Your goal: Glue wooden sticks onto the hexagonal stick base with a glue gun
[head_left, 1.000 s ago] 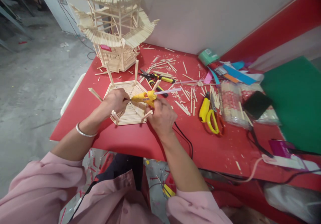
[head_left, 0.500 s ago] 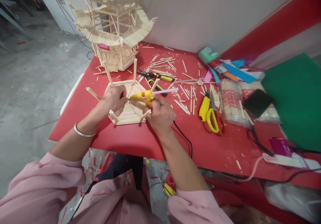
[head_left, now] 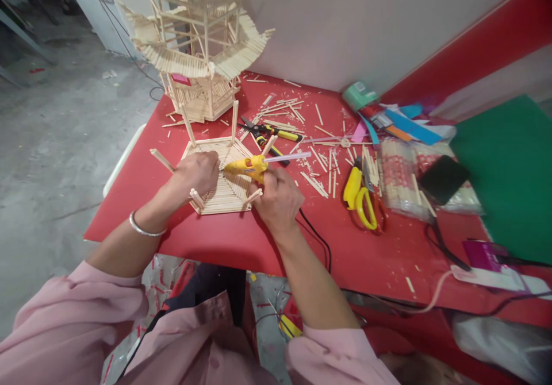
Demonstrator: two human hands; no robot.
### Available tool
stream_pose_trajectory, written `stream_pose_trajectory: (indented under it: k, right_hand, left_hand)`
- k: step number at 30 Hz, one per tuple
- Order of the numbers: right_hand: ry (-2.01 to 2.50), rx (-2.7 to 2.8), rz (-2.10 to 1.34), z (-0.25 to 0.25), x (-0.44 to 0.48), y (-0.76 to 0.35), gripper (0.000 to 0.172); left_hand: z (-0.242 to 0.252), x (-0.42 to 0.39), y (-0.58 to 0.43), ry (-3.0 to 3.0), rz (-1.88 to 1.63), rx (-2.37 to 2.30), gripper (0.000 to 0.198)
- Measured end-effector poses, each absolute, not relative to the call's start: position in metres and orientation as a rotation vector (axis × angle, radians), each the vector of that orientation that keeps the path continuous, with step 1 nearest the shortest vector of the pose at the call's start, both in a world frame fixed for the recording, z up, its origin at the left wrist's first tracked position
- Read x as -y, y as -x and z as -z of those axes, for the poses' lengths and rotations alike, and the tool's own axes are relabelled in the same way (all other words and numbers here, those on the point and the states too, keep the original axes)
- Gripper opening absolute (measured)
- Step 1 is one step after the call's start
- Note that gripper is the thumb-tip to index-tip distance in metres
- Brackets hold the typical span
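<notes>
The stick panel (head_left: 226, 187), a flat six-sided piece with short posts standing up at its corners, lies on the near left part of the red bench (head_left: 215, 241). My left hand (head_left: 196, 173) rests on its left half with the fingers curled down onto the sticks. I cannot tell whether that grip pinches anything or only presses. My right hand (head_left: 278, 198) sits at the panel's right edge, its grip closed round the handle of the yellow glue gun (head_left: 248, 168). The nozzle points left to the middle of the panel, just beside my left fingertips, and a clear glue stick pokes out to the right. A black cord (head_left: 317, 238) runs from under that hand toward the near edge. Just beyond the panel lie pliers (head_left: 271, 135) with yellow-and-black handles, and at the far left stands a tall tower of sticks (head_left: 200, 57). Loose sticks (head_left: 317, 185) are scattered to the right, then yellow scissors (head_left: 357, 195), wrapped stick packets (head_left: 399, 181) and, far right, a green sheet (head_left: 509, 172).
</notes>
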State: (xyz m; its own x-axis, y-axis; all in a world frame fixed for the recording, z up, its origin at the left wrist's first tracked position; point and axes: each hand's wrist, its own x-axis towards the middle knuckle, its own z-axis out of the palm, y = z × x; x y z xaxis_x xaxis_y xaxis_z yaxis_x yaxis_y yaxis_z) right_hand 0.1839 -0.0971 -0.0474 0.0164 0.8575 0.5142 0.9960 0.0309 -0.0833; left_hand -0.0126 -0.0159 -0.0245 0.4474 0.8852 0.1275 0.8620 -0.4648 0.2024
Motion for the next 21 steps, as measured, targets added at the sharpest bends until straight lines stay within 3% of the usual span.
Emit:
stream_pose_trajectory:
  k: [4,13,21]
  right_hand:
    - [1.828,1.894,0.506,0.05,0.096,-0.184,0.032]
    - [1.772,1.863,0.591,0.051,0.097,-0.185,0.028]
    - [1.962,1.858,0.281,0.04,0.1,-0.187,0.035]
  left_hand:
    - [0.025,0.015,0.012,-2.585,-0.306,-1.552,0.032]
    - [0.014,0.011,0.012,-2.511,-0.554,-1.413,0.018]
    - [0.008,0.012,0.009,-2.4,-0.569,-1.483,0.037]
